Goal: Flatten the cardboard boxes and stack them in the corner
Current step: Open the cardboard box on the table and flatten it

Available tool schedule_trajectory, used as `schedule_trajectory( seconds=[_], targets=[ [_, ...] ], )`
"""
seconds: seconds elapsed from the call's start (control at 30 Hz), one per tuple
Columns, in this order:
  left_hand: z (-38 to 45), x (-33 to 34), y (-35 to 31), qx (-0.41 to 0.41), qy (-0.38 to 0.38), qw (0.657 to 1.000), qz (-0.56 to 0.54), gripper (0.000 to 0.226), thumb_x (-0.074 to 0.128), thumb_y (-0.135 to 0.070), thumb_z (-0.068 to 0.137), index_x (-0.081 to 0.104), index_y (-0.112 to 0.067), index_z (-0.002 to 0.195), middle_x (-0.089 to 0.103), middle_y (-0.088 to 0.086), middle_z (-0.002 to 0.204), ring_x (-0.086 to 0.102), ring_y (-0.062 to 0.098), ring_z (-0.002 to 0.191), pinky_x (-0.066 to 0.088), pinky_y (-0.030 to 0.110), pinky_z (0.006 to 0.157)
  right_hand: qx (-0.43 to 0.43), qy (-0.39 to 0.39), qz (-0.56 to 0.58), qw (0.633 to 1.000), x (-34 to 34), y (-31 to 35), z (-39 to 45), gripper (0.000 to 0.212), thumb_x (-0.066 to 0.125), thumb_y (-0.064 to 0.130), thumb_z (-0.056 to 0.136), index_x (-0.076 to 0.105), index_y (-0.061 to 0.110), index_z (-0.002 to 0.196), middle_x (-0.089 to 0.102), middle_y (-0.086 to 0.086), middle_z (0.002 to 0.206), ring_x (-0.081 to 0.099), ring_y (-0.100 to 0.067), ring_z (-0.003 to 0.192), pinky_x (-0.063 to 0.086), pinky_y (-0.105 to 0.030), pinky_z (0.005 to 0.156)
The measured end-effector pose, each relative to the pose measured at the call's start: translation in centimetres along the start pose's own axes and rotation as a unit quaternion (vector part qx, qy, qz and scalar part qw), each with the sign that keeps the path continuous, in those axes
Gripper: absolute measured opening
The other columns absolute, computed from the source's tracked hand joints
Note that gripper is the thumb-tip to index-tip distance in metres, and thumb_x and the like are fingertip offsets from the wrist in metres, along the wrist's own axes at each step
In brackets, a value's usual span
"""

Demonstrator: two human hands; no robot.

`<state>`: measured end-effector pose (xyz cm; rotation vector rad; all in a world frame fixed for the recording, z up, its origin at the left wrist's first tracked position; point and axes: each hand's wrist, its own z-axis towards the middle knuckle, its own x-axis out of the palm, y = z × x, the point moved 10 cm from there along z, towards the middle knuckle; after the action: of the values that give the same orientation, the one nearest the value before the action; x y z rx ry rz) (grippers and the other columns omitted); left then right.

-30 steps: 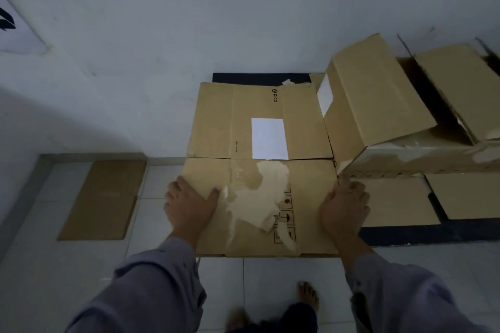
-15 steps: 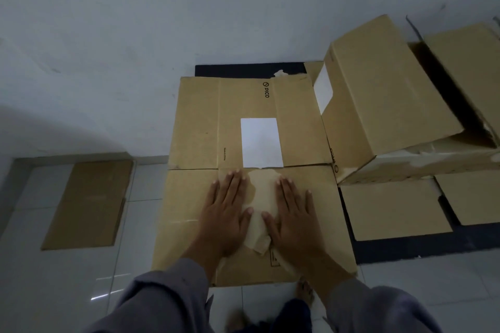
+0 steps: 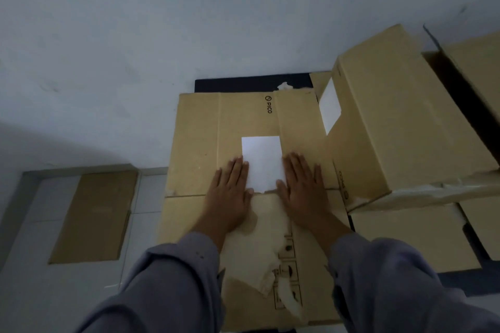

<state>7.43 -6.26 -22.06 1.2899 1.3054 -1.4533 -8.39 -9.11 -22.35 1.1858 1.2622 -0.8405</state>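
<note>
Single head view, worn high, tilted forward and steeply down. Close range: both sleeves enter from 6 o'clock, left hand (image 3: pixel 230 192) and right hand (image 3: pixel 303 189) near centre, pressed flat on box (image 3: pixel 197 138) filling middle. Wide-angle bend at edges. Wall (image 3: pixel 135 35) across upper half, 10 to 2 o'clock. Floor (image 3: pixel 24 265) and sheet (image 3: pixel 94 213) at 8 o'clock. Carton (image 3: pixel 405 116) at 3 o'clock, cut by frame edge. No second view.

Loose grey-lilac long sleeves (image 3: pixel 173 278)
</note>
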Motion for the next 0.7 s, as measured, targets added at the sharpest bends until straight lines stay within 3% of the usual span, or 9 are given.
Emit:
schedule_trajectory(
  seconds=[0.07,0.13,0.23,0.33,0.37,0.43,0.5,0.57,0.7],
  targets=[
    [1.2,0.3,0.6,-0.016,-0.014,1.000,-0.011,0.063,0.027,-0.039,0.096,0.031,-0.006,0.150,0.028,0.012,0.157,0.026,0.029,0.145,0.028,0.051,0.114,-0.007,0.000,0.009,1.000,0.2,0.0,0.4,0.066,0.010,0.050,0.096,-0.004,0.022,0.155,-0.004,0.002,0.163,-0.012,-0.014,0.149,-0.004,-0.046,0.121],
    [1.5,0.2,0.6,-0.018,-0.039,0.999,-0.011,0.064,0.026,-0.039,0.096,0.024,-0.009,0.152,0.019,0.009,0.160,0.016,0.026,0.148,0.018,0.049,0.116,-0.005,-0.011,0.009,1.000,-0.1,-0.3,0.7,0.066,0.013,0.051,0.097,-0.001,0.023,0.155,-0.002,0.004,0.163,-0.011,-0.012,0.149,-0.001,-0.046,0.121],
    [1.8,0.3,0.4,-0.014,-0.043,0.999,-0.011,0.065,0.029,-0.042,0.095,0.028,-0.010,0.152,0.023,0.010,0.159,0.020,0.027,0.147,0.019,0.050,0.115,0.010,-0.032,-0.005,0.999,-0.7,-1.0,1.6,0.063,0.024,0.054,0.095,0.029,0.021,0.149,0.027,-0.001,0.156,0.021,-0.020,0.145,0.016,-0.047,0.118],
    [3.9,-0.1,1.5,-0.050,-0.030,0.998,0.006,0.070,0.033,-0.053,0.091,0.036,-0.015,0.149,0.040,0.010,0.149,0.040,0.031,0.133,0.028,0.049,0.106,0.002,-0.076,-0.027,0.997,-2.4,0.0,4.7,0.049,0.038,0.051,0.089,0.054,0.014,0.118,0.053,-0.008,0.121,0.050,-0.028,0.112,0.037,-0.044,0.096],
    [5.3,-0.4,1.7,-0.058,-0.029,0.998,0.009,0.070,0.033,-0.055,0.090,0.040,-0.014,0.146,0.044,0.011,0.145,0.045,0.033,0.128,0.031,0.049,0.104,0.006,-0.082,-0.026,0.996,-2.7,0.1,6.3,0.047,0.039,0.048,0.088,0.055,0.012,0.114,0.054,-0.010,0.118,0.052,-0.031,0.110,0.039,-0.045,0.094],
    [7.9,-0.7,1.7,-0.060,-0.040,0.997,-0.005,0.071,0.031,-0.053,0.091,0.041,-0.010,0.146,0.041,0.013,0.149,0.042,0.034,0.133,0.026,0.050,0.108,0.017,-0.065,-0.004,0.998,-2.5,-0.2,9.2,0.055,0.035,0.047,0.088,0.050,0.011,0.126,0.048,-0.014,0.134,0.045,-0.035,0.126,0.035,-0.049,0.106],
    [9.8,-0.3,1.7,-0.057,-0.038,0.998,-0.007,0.071,0.025,-0.052,0.094,0.028,-0.011,0.152,0.023,0.011,0.159,0.020,0.029,0.147,0.015,0.050,0.117,0.023,-0.047,0.000,0.999,-1.6,-0.9,10.9,0.066,0.028,0.049,0.091,0.031,0.017,0.148,0.026,-0.010,0.156,0.021,-0.029,0.146,0.016,-0.050,0.119],
    [10.6,0.1,1.9,-0.051,-0.040,0.998,-0.003,0.071,0.022,-0.052,0.095,0.018,-0.012,0.154,0.011,0.008,0.162,0.007,0.024,0.149,0.007,0.049,0.119,0.021,-0.045,-0.012,0.999,-1.2,-1.3,11.6,0.068,0.025,0.050,0.092,0.020,0.021,0.153,0.015,-0.006,0.161,0.011,-0.025,0.149,0.007,-0.050,0.120],
    [12.1,0.0,2.5,-0.044,-0.033,0.998,0.005,0.071,0.023,-0.050,0.094,0.024,-0.011,0.153,0.015,0.009,0.161,0.011,0.025,0.149,0.011,0.050,0.119,0.032,-0.084,-0.017,0.996,-2.8,-1.0,13.2,0.056,0.034,0.047,0.087,0.051,0.016,0.130,0.048,-0.013,0.136,0.046,-0.034,0.127,0.034,-0.052,0.106]
  ],
)
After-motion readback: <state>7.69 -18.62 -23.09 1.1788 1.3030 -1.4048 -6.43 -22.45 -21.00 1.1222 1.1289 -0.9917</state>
